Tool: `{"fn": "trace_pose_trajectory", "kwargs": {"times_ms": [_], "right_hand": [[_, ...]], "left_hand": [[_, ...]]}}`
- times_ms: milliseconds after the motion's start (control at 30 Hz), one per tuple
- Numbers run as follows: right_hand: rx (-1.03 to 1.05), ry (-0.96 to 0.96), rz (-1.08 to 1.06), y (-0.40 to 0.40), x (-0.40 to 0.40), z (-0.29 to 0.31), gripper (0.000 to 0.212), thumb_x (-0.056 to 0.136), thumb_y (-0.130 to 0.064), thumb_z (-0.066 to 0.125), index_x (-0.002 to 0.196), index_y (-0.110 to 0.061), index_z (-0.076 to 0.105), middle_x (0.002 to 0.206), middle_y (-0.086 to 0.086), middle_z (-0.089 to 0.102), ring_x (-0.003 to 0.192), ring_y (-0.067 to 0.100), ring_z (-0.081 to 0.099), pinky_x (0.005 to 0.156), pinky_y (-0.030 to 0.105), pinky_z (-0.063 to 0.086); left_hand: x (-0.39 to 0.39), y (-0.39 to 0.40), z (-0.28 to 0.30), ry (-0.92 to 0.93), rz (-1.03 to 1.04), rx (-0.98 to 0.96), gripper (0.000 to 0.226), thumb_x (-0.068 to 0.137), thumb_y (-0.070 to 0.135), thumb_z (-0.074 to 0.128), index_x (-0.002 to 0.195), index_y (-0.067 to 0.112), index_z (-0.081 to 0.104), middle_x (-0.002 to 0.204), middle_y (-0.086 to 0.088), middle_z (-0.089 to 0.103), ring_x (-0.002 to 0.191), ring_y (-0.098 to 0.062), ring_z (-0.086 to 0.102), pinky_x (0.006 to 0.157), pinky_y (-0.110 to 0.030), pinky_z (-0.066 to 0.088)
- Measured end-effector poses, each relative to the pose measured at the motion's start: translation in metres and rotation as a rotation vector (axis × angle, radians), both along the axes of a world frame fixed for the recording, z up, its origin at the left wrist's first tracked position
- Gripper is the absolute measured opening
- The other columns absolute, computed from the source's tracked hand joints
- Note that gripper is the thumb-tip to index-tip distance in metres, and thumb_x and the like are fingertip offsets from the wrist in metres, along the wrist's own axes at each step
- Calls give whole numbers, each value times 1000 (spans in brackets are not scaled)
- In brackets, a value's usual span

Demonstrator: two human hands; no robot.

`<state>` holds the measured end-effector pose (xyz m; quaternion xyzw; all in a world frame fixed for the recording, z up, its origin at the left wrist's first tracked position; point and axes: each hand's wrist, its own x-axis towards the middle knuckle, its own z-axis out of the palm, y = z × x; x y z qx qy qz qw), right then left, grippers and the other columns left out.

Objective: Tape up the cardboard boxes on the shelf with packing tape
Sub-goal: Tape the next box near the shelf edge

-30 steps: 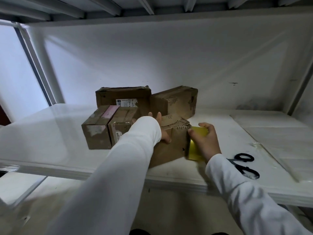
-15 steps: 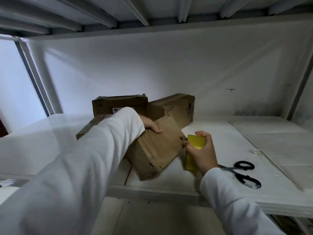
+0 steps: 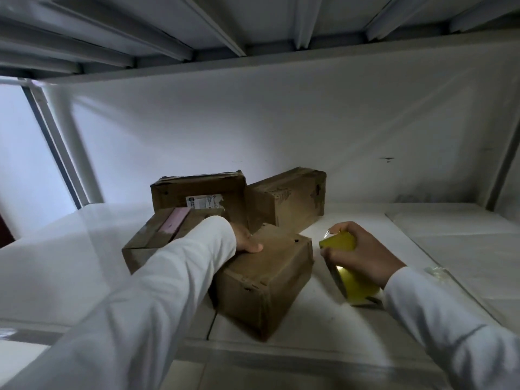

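Observation:
A small brown cardboard box (image 3: 267, 280) lies at an angle near the front edge of the white shelf (image 3: 450, 263). My left hand (image 3: 247, 240) grips its far top edge, thumb lying on top. To the right, my right hand (image 3: 363, 254) holds a yellow roll of packing tape (image 3: 351, 282), apart from the box. Behind stand three more boxes: one with a pink strip (image 3: 157, 235) at the left, one with a white label (image 3: 199, 192) at the back, and a plain one (image 3: 289, 201) at the back right.
The shelf's white back wall (image 3: 281, 136) rises behind the boxes. Metal ribs of the upper shelf (image 3: 225, 38) run overhead. A white upright post (image 3: 76, 147) stands at the left. A crumpled clear scrap (image 3: 434, 273) lies right of my right wrist.
My left hand has turned the front box and set it flat at an angle. My right hand with the tape roll has drawn away from the box. The scissors have left the view.

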<state>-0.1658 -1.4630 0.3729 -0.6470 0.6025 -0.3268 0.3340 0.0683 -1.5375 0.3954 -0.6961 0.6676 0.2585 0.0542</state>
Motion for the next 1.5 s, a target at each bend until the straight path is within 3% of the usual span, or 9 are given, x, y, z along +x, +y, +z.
{"fn": "trace_pose_trajectory", "kwargs": {"times_ms": [67,200,333,433,567,833,1000,1200,1500], "right_hand": [[42,92,57,-4,-4,16,39,84,-35,67,114,-34,42,94,-6,51,74,9,47,60,22,37],[104,205,141,-12,-2,35,41,84,-33,67,117,-33,43,93,-10,51,77,6,48,58,19,35],[129,246,176,-17,-1,46,41,84,-34,66,115,-35,41,96,-9,51,78,5,48,60,19,36],[163,270,219,-23,-3,53,47,82,-40,67,119,-38,39,110,-6,51,85,7,49,70,21,40],[174,231,196,-29,-13,58,97,69,-62,69,147,-33,18,150,0,30,127,23,41,101,31,37],[291,743,96,-28,14,58,62,89,-63,42,122,-12,54,118,7,60,96,21,56,84,28,42],[331,586,67,-33,12,48,64,91,-65,30,113,-12,60,114,8,63,101,24,60,89,30,41],[313,684,50,-49,22,33,51,99,-49,32,123,-10,55,125,9,58,95,19,53,89,28,38],[314,677,64,-59,26,34,49,100,-43,35,139,-14,42,142,6,45,127,23,45,106,30,33]], "left_hand": [[-17,7,16,50,-82,-217,65,90,46,58,143,14,38,149,-4,37,135,-24,37,111,-34,29],[-58,24,36,623,-162,-286,56,85,39,66,134,15,51,129,-1,56,109,-13,56,85,-18,46],[-80,22,35,622,-191,-424,6,81,21,73,85,19,69,88,3,68,85,-17,64,77,-29,54],[-82,14,34,589,-138,-476,19,86,15,67,68,22,67,85,0,72,79,-18,65,77,-31,54],[-73,4,35,511,-91,-502,8,86,14,68,80,11,72,86,2,70,82,-11,62,80,-23,49],[-63,-6,29,332,23,-415,15,89,19,64,94,7,71,110,-5,68,104,-19,62,95,-28,45],[-52,-11,22,231,61,-323,18,87,26,68,73,14,67,97,-5,69,98,-19,63,90,-29,46],[-54,-20,11,104,96,-269,33,86,31,67,109,7,69,110,-8,67,105,-24,61,87,-29,47],[-50,-24,13,117,85,-303,36,87,28,67,116,6,65,119,-9,64,111,-24,59,99,-34,46]]}}
